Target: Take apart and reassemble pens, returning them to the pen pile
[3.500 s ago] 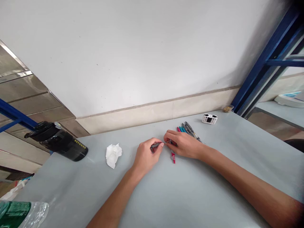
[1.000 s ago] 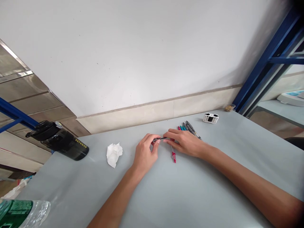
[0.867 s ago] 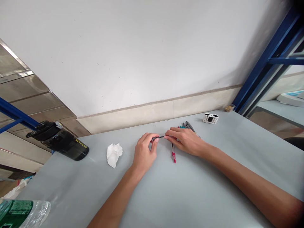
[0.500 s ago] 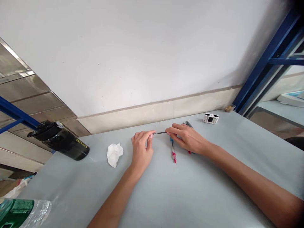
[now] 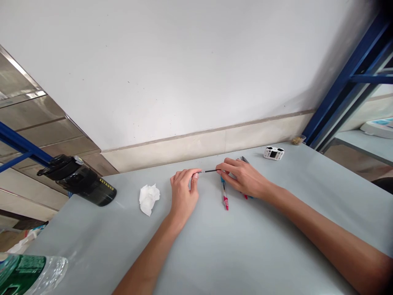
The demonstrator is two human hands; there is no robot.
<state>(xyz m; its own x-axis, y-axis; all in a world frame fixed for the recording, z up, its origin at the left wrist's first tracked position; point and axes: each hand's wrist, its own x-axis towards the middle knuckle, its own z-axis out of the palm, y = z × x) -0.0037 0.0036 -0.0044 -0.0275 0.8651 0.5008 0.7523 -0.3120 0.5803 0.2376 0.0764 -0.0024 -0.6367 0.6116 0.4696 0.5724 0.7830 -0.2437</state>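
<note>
A thin dark pen refill [image 5: 210,170] spans the gap between my two hands, above the grey table. My left hand [image 5: 184,190] pinches its left end between thumb and fingertips; a short pale bit shows at those fingertips. The other end is pinched by my right hand [image 5: 239,176], whose fingers hide it. Below the right fingers lies a clear pen [image 5: 224,194] with a blue part and a pink end. More pens, one with a grey end [image 5: 244,159], lie partly covered beneath the right hand.
A crumpled white tissue [image 5: 149,199] lies left of my left hand. Farther left are a black bottle [image 5: 89,184] and a green-labelled clear bottle [image 5: 30,272]. A white device [image 5: 274,153] and a small clear cup [image 5: 297,139] sit back right, near the wall [image 5: 196,73].
My right hand has moved slightly right, and a little more of the dark refill shows between the hands. The left hand keeps its pinch. The view has shifted slightly.
</note>
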